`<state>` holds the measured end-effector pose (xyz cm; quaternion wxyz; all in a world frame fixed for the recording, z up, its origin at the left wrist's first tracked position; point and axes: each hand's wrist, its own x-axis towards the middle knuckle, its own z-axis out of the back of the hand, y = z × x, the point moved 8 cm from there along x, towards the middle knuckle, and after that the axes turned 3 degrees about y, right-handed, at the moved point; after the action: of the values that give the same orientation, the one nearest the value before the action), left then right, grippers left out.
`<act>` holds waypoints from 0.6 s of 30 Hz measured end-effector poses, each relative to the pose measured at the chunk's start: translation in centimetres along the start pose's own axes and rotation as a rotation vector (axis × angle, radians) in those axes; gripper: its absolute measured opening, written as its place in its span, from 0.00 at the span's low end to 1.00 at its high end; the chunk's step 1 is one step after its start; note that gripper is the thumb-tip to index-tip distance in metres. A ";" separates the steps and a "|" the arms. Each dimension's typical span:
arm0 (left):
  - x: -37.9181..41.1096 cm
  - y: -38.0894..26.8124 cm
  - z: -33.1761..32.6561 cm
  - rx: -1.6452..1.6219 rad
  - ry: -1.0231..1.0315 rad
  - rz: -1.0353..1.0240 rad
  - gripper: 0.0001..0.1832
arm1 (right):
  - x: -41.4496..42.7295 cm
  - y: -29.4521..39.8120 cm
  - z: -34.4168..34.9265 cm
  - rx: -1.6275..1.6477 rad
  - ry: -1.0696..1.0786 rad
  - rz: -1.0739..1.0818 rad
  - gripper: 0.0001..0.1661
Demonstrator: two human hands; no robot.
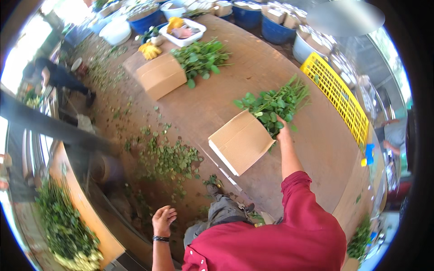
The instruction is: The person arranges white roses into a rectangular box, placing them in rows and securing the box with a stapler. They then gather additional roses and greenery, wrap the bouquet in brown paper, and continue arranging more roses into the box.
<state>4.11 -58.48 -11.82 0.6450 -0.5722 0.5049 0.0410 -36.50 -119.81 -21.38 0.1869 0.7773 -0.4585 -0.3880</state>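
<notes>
A bunch of leafy green stems (274, 105) lies on the wooden table, its lower part wrapped in a corrugated cardboard sleeve (241, 142). My right hand (282, 128) is at the stems just beyond the sleeve's edge; leaves hide the fingers, so its grip cannot be told. My left hand (164, 218) hangs over the floor, away from the table, with its fingers curled and nothing visible in it. Further along the table, a second cardboard-wrapped bundle (162, 76) has leafy stems (201, 57) coming out of its end.
Yellow gloves (150, 50) and a white tray (184, 40) are at the table's far end. A yellow plastic grid (335, 98) stands along the right edge, near blue tubs (278, 32). Flowers (67, 220) lie on a bench at left. A person (54, 76) bends at far left. Leaves litter the floor.
</notes>
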 end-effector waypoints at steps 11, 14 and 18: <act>-14.0 7.6 18.9 -0.413 -0.474 -0.231 0.15 | -4.8 3.5 4.2 -0.283 -0.338 0.285 0.36; -19.6 6.6 23.5 -0.377 -0.706 -0.283 0.15 | -13.1 3.1 -3.0 -1.013 -0.545 0.411 0.32; -22.0 6.9 29.9 -0.463 -0.844 -0.413 0.14 | -15.9 1.6 -21.5 -1.352 -0.231 1.058 0.36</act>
<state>7.17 -21.29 -6.17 0.6437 -0.7211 0.0555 0.2503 -25.17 -108.35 0.04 0.7173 0.1398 -0.4471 -0.5158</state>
